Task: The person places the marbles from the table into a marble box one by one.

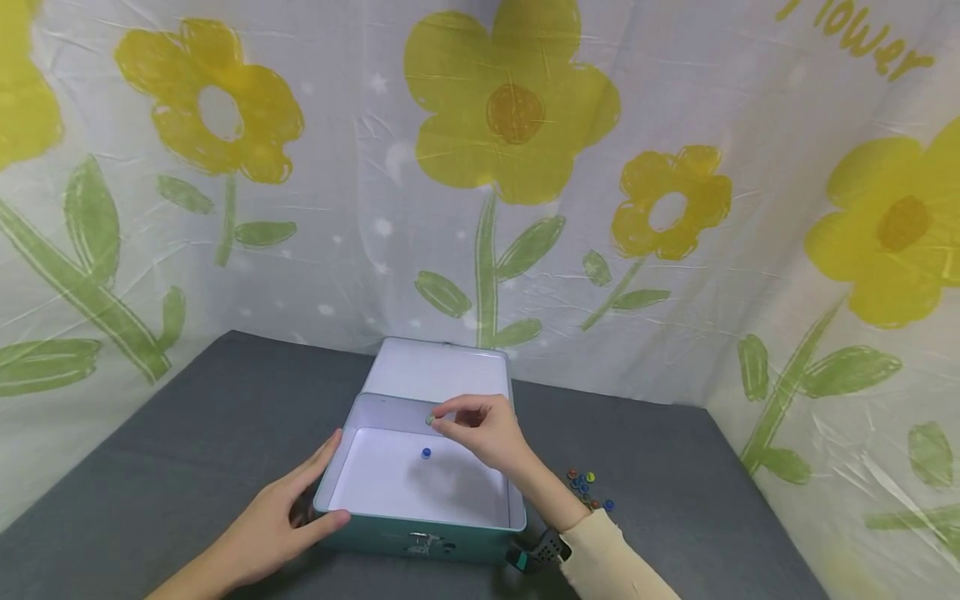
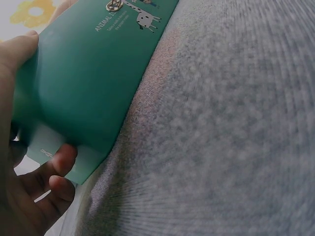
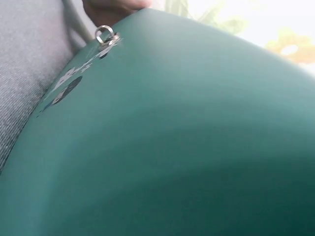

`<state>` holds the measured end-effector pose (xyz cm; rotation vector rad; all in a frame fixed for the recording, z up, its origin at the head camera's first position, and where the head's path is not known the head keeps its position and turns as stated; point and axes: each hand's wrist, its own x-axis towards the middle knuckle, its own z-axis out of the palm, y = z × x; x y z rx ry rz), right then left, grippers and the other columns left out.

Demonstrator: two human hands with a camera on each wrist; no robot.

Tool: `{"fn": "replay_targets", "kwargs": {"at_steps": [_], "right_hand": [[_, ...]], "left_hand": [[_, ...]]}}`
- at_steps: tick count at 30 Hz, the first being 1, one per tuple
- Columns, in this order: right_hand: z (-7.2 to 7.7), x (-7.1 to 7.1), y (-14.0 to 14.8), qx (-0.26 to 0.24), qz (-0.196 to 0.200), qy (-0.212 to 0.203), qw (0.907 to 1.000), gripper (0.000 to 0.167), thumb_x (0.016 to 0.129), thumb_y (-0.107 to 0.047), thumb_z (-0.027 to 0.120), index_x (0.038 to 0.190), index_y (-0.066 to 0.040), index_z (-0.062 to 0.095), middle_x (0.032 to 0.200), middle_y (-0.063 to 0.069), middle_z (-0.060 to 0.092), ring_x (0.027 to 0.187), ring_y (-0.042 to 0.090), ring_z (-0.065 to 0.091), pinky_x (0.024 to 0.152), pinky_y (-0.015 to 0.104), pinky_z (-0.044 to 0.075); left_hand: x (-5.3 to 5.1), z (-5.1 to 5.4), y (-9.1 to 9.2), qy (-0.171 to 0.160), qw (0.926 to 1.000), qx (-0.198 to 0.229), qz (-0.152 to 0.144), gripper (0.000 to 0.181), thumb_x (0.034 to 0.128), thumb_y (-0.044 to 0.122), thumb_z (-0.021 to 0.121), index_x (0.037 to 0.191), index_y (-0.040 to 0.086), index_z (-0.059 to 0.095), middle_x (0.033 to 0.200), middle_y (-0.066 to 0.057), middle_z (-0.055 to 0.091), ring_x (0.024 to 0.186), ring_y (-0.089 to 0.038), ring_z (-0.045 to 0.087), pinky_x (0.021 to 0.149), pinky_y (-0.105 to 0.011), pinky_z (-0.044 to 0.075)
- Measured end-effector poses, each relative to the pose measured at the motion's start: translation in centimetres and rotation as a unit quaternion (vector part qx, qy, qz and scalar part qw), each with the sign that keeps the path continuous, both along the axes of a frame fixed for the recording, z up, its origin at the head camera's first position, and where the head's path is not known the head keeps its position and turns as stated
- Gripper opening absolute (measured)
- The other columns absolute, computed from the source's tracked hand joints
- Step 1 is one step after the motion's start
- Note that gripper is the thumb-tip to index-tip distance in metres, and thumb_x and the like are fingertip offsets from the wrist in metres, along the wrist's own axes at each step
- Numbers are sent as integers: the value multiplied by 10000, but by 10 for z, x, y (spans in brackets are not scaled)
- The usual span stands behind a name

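Note:
An open green tin box (image 1: 420,537) with a white inside stands on the table, its lid (image 1: 438,369) folded back behind it. My left hand (image 1: 273,512) grips the box at its left side, the thumb at the front corner and the fingers along the side. In the left wrist view, fingers (image 2: 61,160) curl against the green wall. Above the box my right hand (image 1: 483,427) pinches a small greenish bead (image 1: 431,419) between thumb and forefinger. One small blue bead (image 1: 426,453) lies on the box floor. The right wrist view shows mainly the box front (image 3: 172,108), with its metal ring (image 3: 104,35).
Several small coloured beads (image 1: 583,488) lie in a loose group on the grey tabletop (image 1: 660,467), right of the box beside the right forearm. A dark strap (image 1: 550,547) is on the right wrist. A flower-printed curtain (image 1: 337,208) hangs behind the table.

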<state>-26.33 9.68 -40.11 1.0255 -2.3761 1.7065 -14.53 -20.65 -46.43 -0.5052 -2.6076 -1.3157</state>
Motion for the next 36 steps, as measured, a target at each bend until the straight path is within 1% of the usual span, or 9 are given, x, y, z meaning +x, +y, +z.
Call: {"fn": "replay_targets", "kwargs": {"at_steps": [3,7,10,15,26,30,32,34,36], "right_hand": [[-1,1,-1,227,-41,-55,9997,111,935,-77,805,1034,-49,846,808,153,733,548,46,376,518,215,315],[-1,2,-2,566,-130,-40,9983,109,935,-96,806,1033,-85,854,714,82,680,547,46,386,520,218,320],[0,2,-3,692,-218,37,9974,111,941,-114,805,1039,-104,856,756,36,684,587,49,392,556,215,331],[0,2,-4,642,-375,94,9972,156,945,-129,812,1082,-62,841,884,17,726,651,65,400,614,213,350],[3,4,-2,399,-450,166,9981,153,943,-127,817,1068,-42,838,856,45,713,648,74,404,606,203,346],[4,6,1,308,-456,140,9984,151,947,-132,816,1067,-44,838,852,70,707,657,75,416,608,204,351],[5,8,2,276,-500,143,9983,143,945,-137,818,1066,-63,842,864,68,717,665,75,431,613,203,359],[6,9,5,238,-558,170,9980,133,944,-141,822,1060,-82,846,869,66,724,670,73,443,612,203,367],[6,10,9,176,-614,192,9978,127,943,-134,821,1058,-87,847,875,72,731,668,75,447,608,204,371]], "left_hand": [[0,0,0,45,10000,0,1,945,947,333,821,1705,260,261,1713,-172,318,1205,-131,513,642,-225,447],[1,0,1,114,9999,47,-10,945,943,325,825,1702,283,264,1707,-172,326,1119,-160,505,602,-231,427],[1,1,1,123,9999,47,0,943,945,329,825,1701,304,262,1703,-177,331,1133,-133,507,617,-228,433],[0,1,1,32,10000,58,3,936,949,338,820,1702,278,268,1702,-179,330,1104,-100,525,611,-223,433],[0,-2,0,97,9999,70,-20,931,947,319,822,1700,250,281,1702,-170,335,1092,-120,520,573,-222,414],[0,0,0,44,9999,107,-68,928,954,308,814,1703,257,268,1703,-182,325,928,-13,516,570,-225,408],[0,0,0,52,9999,99,-68,926,954,306,814,1703,244,271,1700,-191,328,906,-5,509,570,-226,408],[0,0,0,23,9999,104,-54,924,955,315,814,1702,236,277,1701,-186,327,912,-16,518,573,-224,410],[0,0,0,36,10000,66,-10,924,952,329,817,1700,233,284,1699,-182,334,1005,-67,536,574,-223,414]]}}
